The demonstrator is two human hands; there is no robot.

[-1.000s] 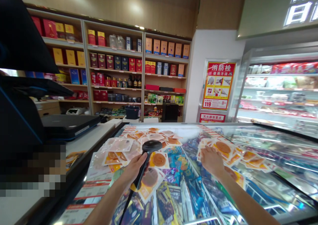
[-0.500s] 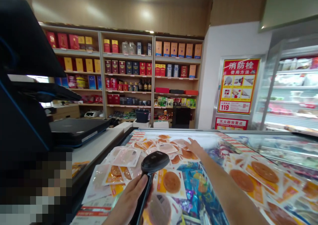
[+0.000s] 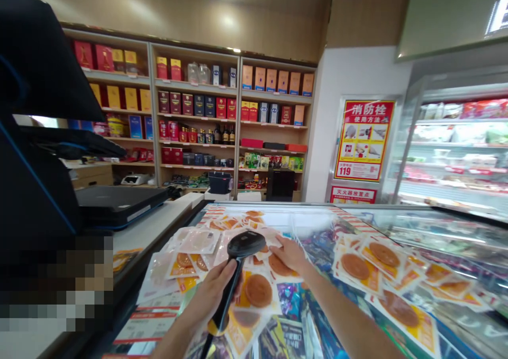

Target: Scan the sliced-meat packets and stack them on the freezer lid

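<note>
My left hand [image 3: 218, 285] is wrapped round the handle of a black handheld barcode scanner [image 3: 246, 244], its head pointing up and away from me. Just to the right, my right hand [image 3: 289, 256] has thumb and fingers on the far edge of a clear flat packet [image 3: 279, 267] with a round orange-brown slice inside. Part of that grip is hidden. Another such packet [image 3: 257, 290] lies nearer, beside the scanner handle. Whitish packets [image 3: 200, 240] are piled to the left, on the glass top of a freezer.
Several more slice packets [image 3: 381, 256] lie on the glass at right. A black checkout machine [image 3: 39, 174] stands close on the left, beside a counter [image 3: 166, 219]. Behind are shelves of boxes [image 3: 198, 105] and a lit display fridge [image 3: 456, 147].
My right hand has drawn back towards me, and the packet under it has come nearer. The scanner stays in my left hand. The view has turned slightly right.
</note>
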